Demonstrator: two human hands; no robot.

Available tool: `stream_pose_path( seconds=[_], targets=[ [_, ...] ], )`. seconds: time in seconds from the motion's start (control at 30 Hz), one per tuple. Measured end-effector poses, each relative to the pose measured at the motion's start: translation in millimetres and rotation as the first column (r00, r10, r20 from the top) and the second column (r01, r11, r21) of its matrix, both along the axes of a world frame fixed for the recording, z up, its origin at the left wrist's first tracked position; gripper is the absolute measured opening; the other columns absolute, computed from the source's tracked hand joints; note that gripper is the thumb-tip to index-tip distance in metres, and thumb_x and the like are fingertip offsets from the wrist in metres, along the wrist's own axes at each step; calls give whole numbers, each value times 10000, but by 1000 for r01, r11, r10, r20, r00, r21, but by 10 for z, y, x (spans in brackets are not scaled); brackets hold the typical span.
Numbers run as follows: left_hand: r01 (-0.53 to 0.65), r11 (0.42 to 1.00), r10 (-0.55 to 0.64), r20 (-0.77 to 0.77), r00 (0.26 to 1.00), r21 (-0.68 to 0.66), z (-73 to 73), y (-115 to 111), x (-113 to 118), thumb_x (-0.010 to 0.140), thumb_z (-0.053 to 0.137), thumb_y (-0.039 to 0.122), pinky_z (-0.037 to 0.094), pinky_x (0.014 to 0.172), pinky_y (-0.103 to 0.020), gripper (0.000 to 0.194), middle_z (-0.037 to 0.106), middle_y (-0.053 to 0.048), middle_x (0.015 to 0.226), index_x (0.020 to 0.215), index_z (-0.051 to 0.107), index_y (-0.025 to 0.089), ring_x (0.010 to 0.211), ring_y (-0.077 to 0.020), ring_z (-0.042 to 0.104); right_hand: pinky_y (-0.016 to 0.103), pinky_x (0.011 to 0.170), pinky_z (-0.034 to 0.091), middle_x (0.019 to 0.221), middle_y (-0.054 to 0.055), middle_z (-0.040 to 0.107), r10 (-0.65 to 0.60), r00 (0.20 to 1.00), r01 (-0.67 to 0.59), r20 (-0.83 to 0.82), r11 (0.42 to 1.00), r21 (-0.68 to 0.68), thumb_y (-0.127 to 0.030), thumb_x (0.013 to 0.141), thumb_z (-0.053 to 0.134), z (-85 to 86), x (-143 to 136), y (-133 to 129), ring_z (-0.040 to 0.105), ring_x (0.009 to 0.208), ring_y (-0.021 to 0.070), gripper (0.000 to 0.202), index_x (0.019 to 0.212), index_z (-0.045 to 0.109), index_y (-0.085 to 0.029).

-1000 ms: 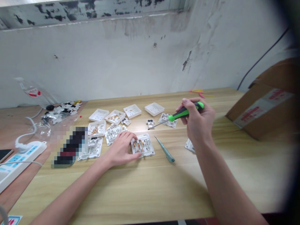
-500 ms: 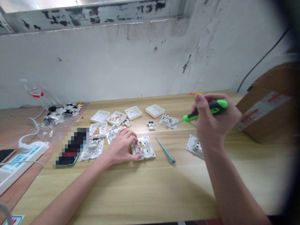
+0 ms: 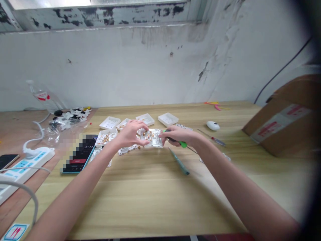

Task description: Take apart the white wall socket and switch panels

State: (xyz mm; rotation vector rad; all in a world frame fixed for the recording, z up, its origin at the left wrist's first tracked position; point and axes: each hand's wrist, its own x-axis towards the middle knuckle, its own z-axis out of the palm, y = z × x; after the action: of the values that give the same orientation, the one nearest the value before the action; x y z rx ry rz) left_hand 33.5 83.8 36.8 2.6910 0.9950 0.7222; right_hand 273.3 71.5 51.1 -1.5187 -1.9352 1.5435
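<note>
My left hand (image 3: 130, 134) grips the left edge of a white wall socket panel (image 3: 154, 142), thumb below and fingers above. The panel is tilted up, and brass contacts show in its open back. My right hand (image 3: 179, 134) is closed around a green-and-black screwdriver (image 3: 184, 144), whose shaft points down to the right, away from the panel. The fingertips of this hand are at the panel's right edge. Below the right hand, a teal slim screwdriver (image 3: 180, 162) lies on the table.
White square boxes (image 3: 168, 119) stand behind the hands; one box (image 3: 106, 137) holds brass parts. Another socket panel (image 3: 127, 149) lies near my left wrist. A phone (image 3: 81, 154) and a power strip (image 3: 30, 167) are left. Another screwdriver (image 3: 213, 138), a white rounded object (image 3: 213, 126) and a cardboard box (image 3: 281, 117) are right.
My right hand has come left and down to the panel, its screwdriver turned to point down to the right. The panel has been raised and tilted in my left hand.
</note>
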Motion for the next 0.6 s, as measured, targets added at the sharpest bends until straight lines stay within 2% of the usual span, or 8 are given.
stream_pose_path(
  seconds=[0.13, 0.23, 0.33, 0.43, 0.5, 0.6],
  targets=[
    [24, 1000, -23, 59, 998, -18, 75, 151, -16, 682, 767, 322, 383, 962, -428, 321, 676, -34, 1043, 951, 632, 212, 1002, -225, 600, 191, 366, 269, 459, -53, 438, -60, 995, 60, -85, 998, 2, -389, 804, 598, 13, -6, 157, 319, 377, 47, 270, 681, 598, -149],
    [37, 999, -31, 148, 989, -39, 75, 288, -64, 715, 754, 366, 422, 952, -389, 366, 647, -61, 1126, 1026, 636, 213, 1065, -220, 580, 190, 367, 273, 430, -64, 392, -115, 988, 119, -103, 992, 31, -376, 804, 612, 26, 20, 292, 305, 370, 48, 266, 660, 576, -156],
    [-104, 993, 114, 195, 974, -59, -38, 464, -122, 773, 698, 436, 415, 982, -379, 478, 596, -95, 1217, 1165, 588, 186, 1144, -225, 541, 201, 367, 277, 436, -42, 426, -200, 977, 207, -69, 972, 114, -349, 821, 604, 37, 34, 457, 308, 362, 49, 266, 657, 590, -141],
    [-241, 970, 243, 39, 969, -41, -233, 605, -133, 831, 623, 460, 415, 969, -400, 434, 611, -101, 1187, 1157, 598, 174, 1129, -247, 539, 221, 371, 289, 488, 9, 509, -312, 950, 303, -4, 919, 252, -337, 810, 622, 48, -12, 641, 339, 368, 58, 255, 667, 601, -127],
    [-253, 967, 252, -101, 962, 0, -359, 648, -106, 857, 581, 469, 401, 965, -424, 393, 608, -92, 1196, 1137, 617, 197, 1131, -265, 528, 233, 386, 303, 497, 24, 525, -381, 923, 339, 50, 869, 361, -337, 812, 607, 55, -76, 755, 356, 375, 69, 252, 685, 614, -119],
    [-237, 971, 237, -183, 954, 20, -475, 645, -54, 862, 567, 464, 372, 970, -461, 363, 601, -90, 1210, 1116, 636, 213, 1135, -292, 513, 247, 451, 344, 559, 52, 575, -464, 872, 321, 153, 781, 536, -339, 799, 581, 63, -192, 886, 457, 453, 108, 245, 725, 650, -115]
  ],
)
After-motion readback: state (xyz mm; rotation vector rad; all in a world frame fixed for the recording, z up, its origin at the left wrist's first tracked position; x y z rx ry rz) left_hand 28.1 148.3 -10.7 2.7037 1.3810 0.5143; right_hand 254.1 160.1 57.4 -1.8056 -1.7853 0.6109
